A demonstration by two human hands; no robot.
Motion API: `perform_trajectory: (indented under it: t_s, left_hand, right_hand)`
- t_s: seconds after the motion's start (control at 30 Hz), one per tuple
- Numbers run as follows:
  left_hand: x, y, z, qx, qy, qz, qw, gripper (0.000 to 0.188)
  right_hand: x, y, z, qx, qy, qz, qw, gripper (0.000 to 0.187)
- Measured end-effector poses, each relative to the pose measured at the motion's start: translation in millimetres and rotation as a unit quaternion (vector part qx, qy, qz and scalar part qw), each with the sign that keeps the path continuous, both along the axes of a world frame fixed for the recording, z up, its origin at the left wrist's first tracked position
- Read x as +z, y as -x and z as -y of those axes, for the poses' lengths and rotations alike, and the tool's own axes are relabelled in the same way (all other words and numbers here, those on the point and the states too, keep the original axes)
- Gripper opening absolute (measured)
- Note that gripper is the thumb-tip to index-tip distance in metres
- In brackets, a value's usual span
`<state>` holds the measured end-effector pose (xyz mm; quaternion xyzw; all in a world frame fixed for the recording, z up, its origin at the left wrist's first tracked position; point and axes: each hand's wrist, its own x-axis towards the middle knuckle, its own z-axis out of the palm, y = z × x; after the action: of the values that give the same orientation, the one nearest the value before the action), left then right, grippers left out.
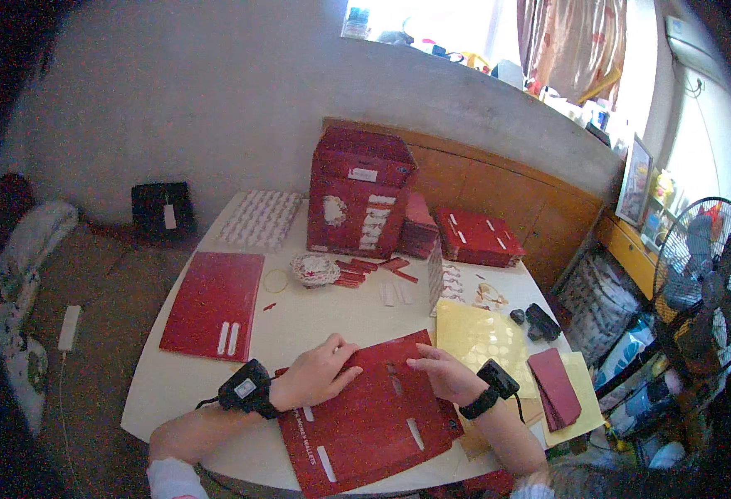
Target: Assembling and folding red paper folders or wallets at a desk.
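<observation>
A flat red cardboard sheet with white strips lies at the near edge of the table, turned at a slant. Resting over its upper left part is my left hand, fingers slightly bent and apart. My right hand hovers over or touches the sheet's upper right edge, thumb apart from the fingers; contact is hard to make out. Neither hand visibly grips anything. Between them, small dark or shiny patches show on the sheet. Yellow backing paper lies just beyond my right hand.
Another red sheet lies at left. Farther back stand a red cardboard box, a sheet of repeated stickers, a white bundle, and stacked red sheets. At right are dark red cards and a fan.
</observation>
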<state>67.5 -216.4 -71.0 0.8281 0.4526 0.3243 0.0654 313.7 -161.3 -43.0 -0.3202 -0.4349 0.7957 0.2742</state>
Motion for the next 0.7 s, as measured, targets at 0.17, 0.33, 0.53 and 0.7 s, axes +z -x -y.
perform_trajectory:
  t_s: [0.17,0.33,0.53,0.7]
  left_hand:
    - [7,-17,-6,-0.016,-0.003,-0.007,1.000,0.038]
    - [10,-25,-11,-0.026,-0.027,0.017,0.999,0.037]
    - [20,-24,-14,-0.048,0.051,0.003,0.998,0.036]
    - [18,-21,-18,-0.065,-0.010,0.008,0.998,0.032]
  right_hand:
    - [-8,-5,-4,0.009,-0.006,0.021,1.000,0.043]
    - [-7,-8,-3,0.069,0.011,-0.075,0.995,0.039]
    - [-10,-7,-1,0.084,-0.021,-0.058,0.995,0.041]
    - [-8,-5,4,0.054,-0.019,-0.047,0.997,0.041]
